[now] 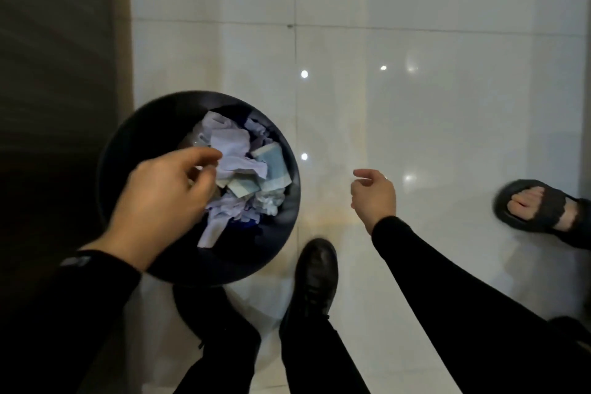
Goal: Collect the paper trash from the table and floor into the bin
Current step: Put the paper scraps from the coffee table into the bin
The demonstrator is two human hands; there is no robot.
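A round black bin (150,115) stands on the floor at the lower left, seen from above. It holds several crumpled white and pale blue pieces of paper trash (232,145). My left hand (163,189) hovers over the bin's near-left side with loosely spread fingers pointing down at the paper, and nothing is clearly held in it. My right hand (374,195) hangs to the right of the bin above the floor, half curled and with nothing in it. Both arms are in black sleeves.
The glossy white tiled floor (415,89) stretches ahead and to the right. A dark wall or cabinet side (57,73) runs along the left, close to the bin. My black shoe (316,272) is beside the bin. Another person's sandalled foot (537,205) is at the right.
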